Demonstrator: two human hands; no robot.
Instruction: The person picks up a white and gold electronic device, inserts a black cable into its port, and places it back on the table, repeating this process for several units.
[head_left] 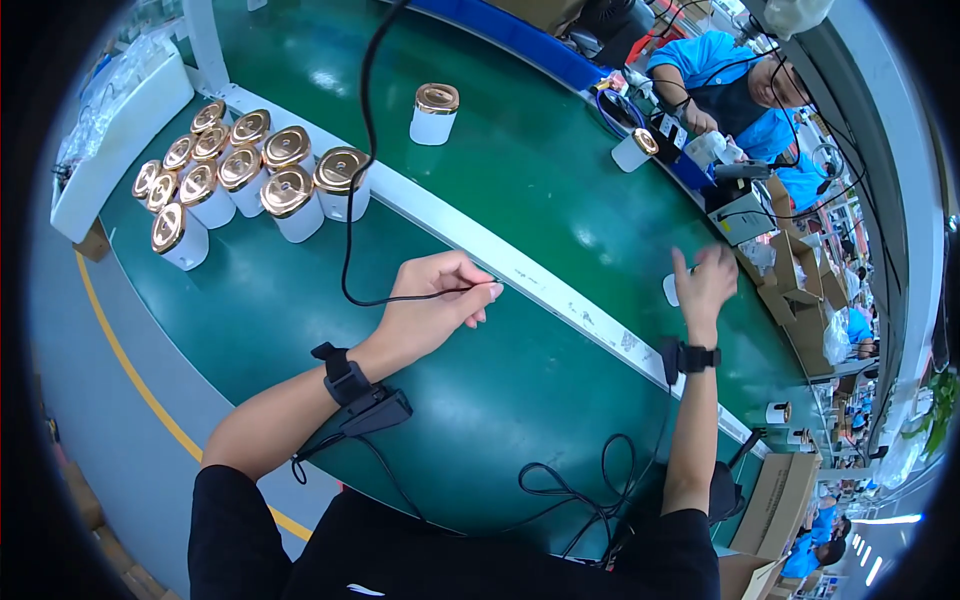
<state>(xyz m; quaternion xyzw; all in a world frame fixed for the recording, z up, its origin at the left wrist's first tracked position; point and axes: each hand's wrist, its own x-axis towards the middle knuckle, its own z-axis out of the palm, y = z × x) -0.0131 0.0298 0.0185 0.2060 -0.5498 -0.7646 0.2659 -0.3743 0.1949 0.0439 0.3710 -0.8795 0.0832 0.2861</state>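
Observation:
My left hand (440, 295) is over the near side of the green bench, pinching the end of a thin black cable (347, 240) between thumb and fingers. That cable hangs down from the top of the view. My right hand (708, 285) reaches past the white rail, its thumb and fingers apart and slightly blurred. Beside it, partly hidden by the hand, is a small white object (670, 290). At the left, several white canisters with shiny copper-gold lids (290, 190) stand grouped on the bench. Another such canister (435, 115) stands alone beyond the rail.
A white rail (540, 290) runs diagonally across the green surface. Loops of black cord (570, 490) lie near my body. A canister (635, 150) sits by the far edge, near a co-worker in blue (720, 75). Cardboard boxes (775, 505) are at the right, a white bin (120, 140) at the left.

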